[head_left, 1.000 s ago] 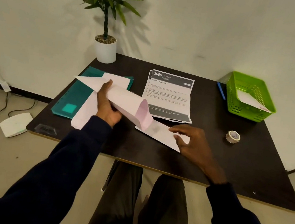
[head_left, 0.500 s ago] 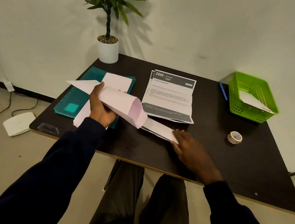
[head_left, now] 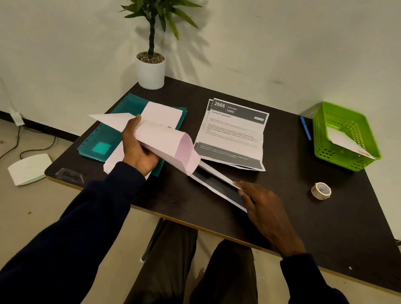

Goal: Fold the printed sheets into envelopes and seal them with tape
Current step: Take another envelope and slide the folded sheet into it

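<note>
My left hand (head_left: 140, 148) holds a pale pink envelope (head_left: 167, 144) above the table, its mouth open toward the right. My right hand (head_left: 263, 207) grips a folded printed sheet (head_left: 215, 182) by its right end; the sheet's left end sits inside the envelope's mouth. A flat stack of printed sheets (head_left: 235, 133) headed "2666 KITCHEN" lies behind. Further pink envelopes (head_left: 163, 113) rest on a teal folder (head_left: 97, 142) at the left. A roll of tape (head_left: 321, 190) lies on the table to the right.
A green basket (head_left: 345, 143) with an envelope inside stands at the back right, a blue pen (head_left: 305, 128) beside it. A potted plant (head_left: 150, 67) occupies the back left corner. The dark table (head_left: 337, 235) ends close to my legs. A white device (head_left: 28, 169) lies on the floor.
My right hand has picked up the folded sheet's right end and pushed its left end into the envelope's mouth. My left hand keeps holding the envelope, almost unmoved.
</note>
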